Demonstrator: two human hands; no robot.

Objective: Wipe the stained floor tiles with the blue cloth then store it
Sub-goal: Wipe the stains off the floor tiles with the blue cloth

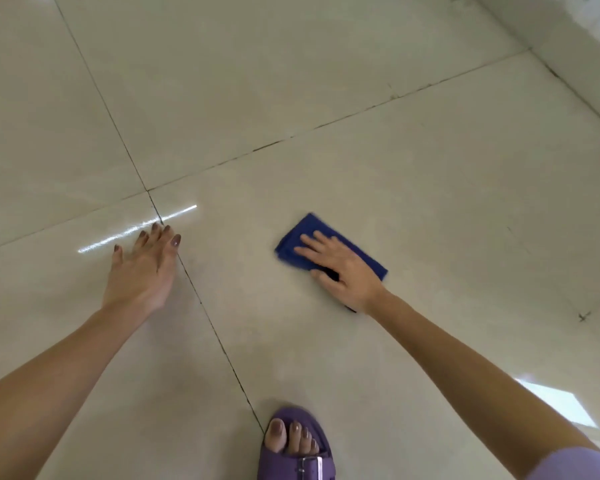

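Observation:
A folded blue cloth (300,235) lies flat on a cream floor tile (430,209) right of centre. My right hand (340,268) presses down on the cloth with fingers spread over it and the thumb along its near edge. My left hand (142,268) rests on the floor to the left, fingers apart, holding nothing, beside a dark grout line (208,317). Faint smudges show on the tile around the cloth.
A foot in a purple sandal (297,448) stands at the bottom centre. A white wall base (575,60) runs along the upper right. Dark dirty grout (361,110) crosses behind the cloth. Bright light reflections lie near my left hand and at the lower right.

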